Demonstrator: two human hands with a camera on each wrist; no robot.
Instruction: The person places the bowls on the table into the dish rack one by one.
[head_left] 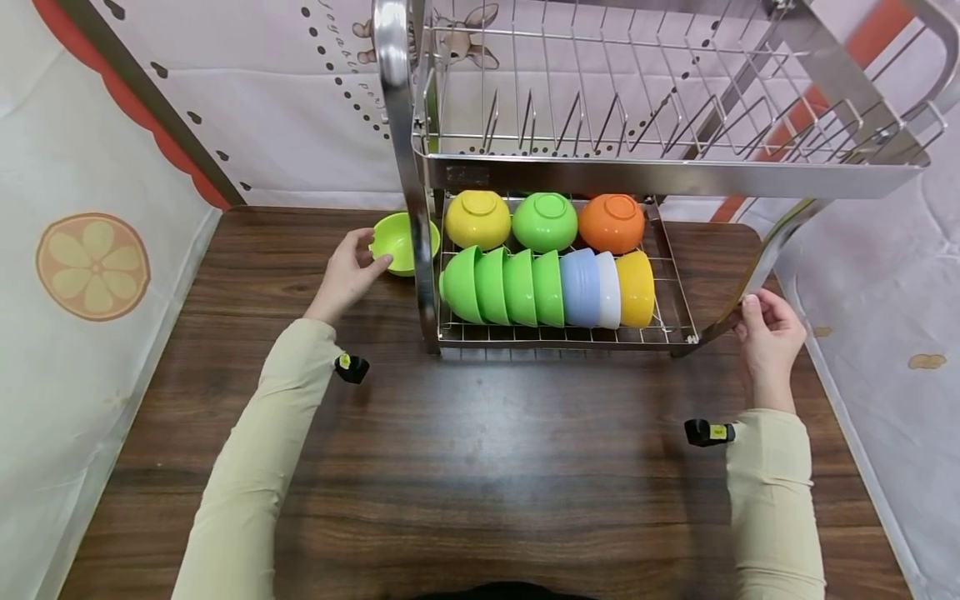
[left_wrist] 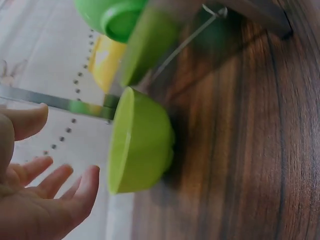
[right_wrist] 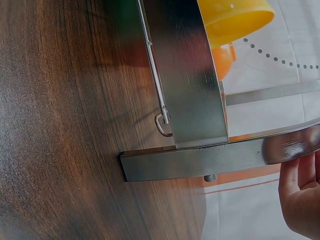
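Note:
A lime green bowl (head_left: 395, 239) stands upright on the table, just left of the metal dish rack (head_left: 570, 177). Beside that bowl is my left hand (head_left: 348, 275); in the left wrist view its loosely bent fingers (left_wrist: 82, 195) are apart from the bowl's rim. With thumb and fingers my right hand (head_left: 770, 333) grips the rack's right front leg, which also appears in the right wrist view (right_wrist: 200, 162). On the lower shelf, green bowls (head_left: 491, 285) lie sideways, nested in a row with a blue bowl (head_left: 580, 287), a white bowl (head_left: 609, 289) and a yellow bowl (head_left: 637, 289).
Behind that row, an upside-down yellow bowl (head_left: 477, 219), green bowl (head_left: 545, 222) and orange bowl (head_left: 612, 223) sit on the shelf. The rack's upper tier (head_left: 637, 92) of wire slots overhangs them. Printed cloth (head_left: 300, 125) surrounds the brown wooden table (head_left: 487, 467).

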